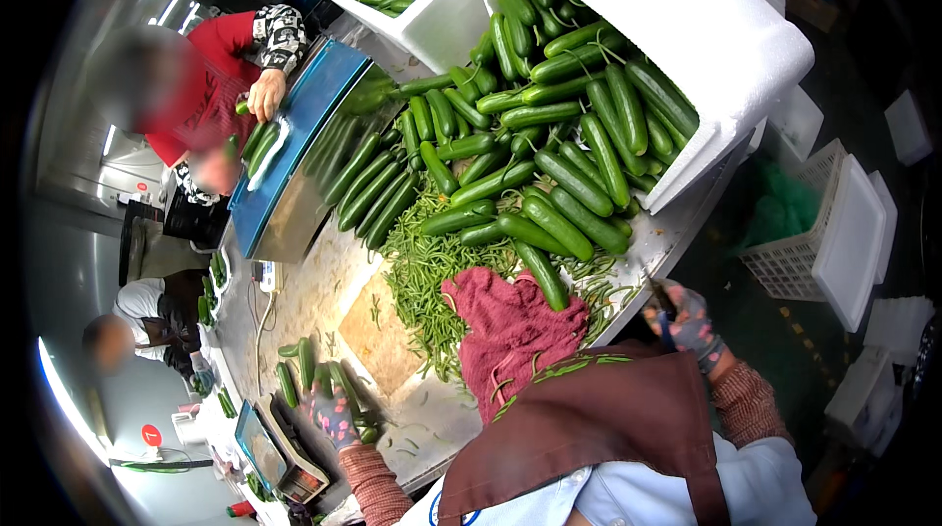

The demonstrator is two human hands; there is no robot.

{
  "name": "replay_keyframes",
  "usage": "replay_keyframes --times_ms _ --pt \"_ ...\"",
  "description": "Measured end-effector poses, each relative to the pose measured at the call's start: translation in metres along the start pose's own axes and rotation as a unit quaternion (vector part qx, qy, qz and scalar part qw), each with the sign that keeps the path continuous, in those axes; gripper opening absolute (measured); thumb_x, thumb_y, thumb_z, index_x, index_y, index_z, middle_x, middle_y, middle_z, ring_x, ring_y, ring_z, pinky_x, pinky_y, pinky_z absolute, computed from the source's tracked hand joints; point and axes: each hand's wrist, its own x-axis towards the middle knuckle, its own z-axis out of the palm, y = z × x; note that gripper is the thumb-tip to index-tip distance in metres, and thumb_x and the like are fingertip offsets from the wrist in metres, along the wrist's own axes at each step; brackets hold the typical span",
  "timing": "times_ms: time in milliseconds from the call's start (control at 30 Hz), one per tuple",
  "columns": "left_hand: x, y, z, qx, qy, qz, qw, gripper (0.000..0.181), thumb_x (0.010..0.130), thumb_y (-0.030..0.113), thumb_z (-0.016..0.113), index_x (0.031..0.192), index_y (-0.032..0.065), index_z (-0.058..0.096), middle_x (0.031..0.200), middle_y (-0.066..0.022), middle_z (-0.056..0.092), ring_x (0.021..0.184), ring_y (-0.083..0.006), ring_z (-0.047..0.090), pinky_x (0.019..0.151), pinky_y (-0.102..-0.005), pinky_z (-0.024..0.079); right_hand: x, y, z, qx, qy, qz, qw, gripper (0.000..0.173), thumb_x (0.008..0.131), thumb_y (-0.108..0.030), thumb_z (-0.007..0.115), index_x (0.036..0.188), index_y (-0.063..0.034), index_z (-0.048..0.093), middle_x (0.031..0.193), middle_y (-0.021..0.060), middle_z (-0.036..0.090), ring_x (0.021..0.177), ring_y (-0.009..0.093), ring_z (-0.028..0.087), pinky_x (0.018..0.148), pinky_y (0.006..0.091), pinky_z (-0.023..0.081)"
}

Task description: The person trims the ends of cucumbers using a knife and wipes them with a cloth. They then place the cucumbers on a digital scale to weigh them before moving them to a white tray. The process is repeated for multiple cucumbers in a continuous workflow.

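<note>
My left hand [335, 417], in a dark glove with a flower print, is at a small group of cucumbers on the metal table. Its fingers lie around a slightly blurred cucumber [321, 375], whose tip shows beyond them. Beside it lie another cucumber [286, 385] and several more. Off the table's near edge, my right hand [693, 331], gloved alike, grips a small cutting tool [667, 321] with a blue handle, apparently snips. Between the hands lie a crumpled dark red towel [508, 327], a cucumber [543, 276] partly on it, and a heap of cut green stems [427, 268].
A tipped white foam box [743, 70] spills a large cucumber pile [544, 151] onto the table [316, 312]. A row of cucumbers [379, 195] lies against a blue-topped metal stand [302, 136]. A scale-like device [283, 452] stands at left. Two people work across the table.
</note>
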Motion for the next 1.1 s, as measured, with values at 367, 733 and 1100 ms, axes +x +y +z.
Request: replay_keyframes --times_ms 367,733,1100 --pt "-0.079 0.281 -0.034 -0.209 -0.091 0.534 0.814 0.055 0.070 0.025 0.062 0.115 -0.0001 0.041 0.080 -0.0160 0.056 0.072 -0.0310 0.053 0.061 -0.0390 0.043 0.062 0.045 0.054 -0.328 -0.103 -0.132 0.930 0.050 0.071 -0.017 0.055 0.115 0.0034 0.042 0.104 0.0222 0.053 0.094 0.033 0.054 0.080 0.0354 0.042" --pt "-0.053 0.234 -0.009 -0.615 -0.376 0.187 0.667 0.051 0.076 0.006 0.054 0.122 -0.0050 0.035 0.098 -0.0087 0.052 0.074 -0.0112 0.049 0.066 -0.0206 0.041 0.076 0.024 0.092 0.146 -0.246 0.083 0.955 0.044 0.071 -0.011 0.057 0.110 -0.0001 0.042 0.086 0.0176 0.053 0.057 0.016 0.049 0.047 0.0230 0.042" --pt "0.037 0.231 -0.072 -0.663 -0.390 0.063 0.636 0.054 0.075 0.025 0.059 0.118 -0.0025 0.041 0.090 -0.0077 0.056 0.065 -0.0110 0.050 0.057 -0.0226 0.040 0.089 0.078 0.037 0.594 -0.350 0.348 0.635 0.043 0.081 -0.017 0.050 0.119 -0.0016 0.037 0.101 0.0219 0.050 0.067 0.020 0.053 0.051 0.0243 0.046"
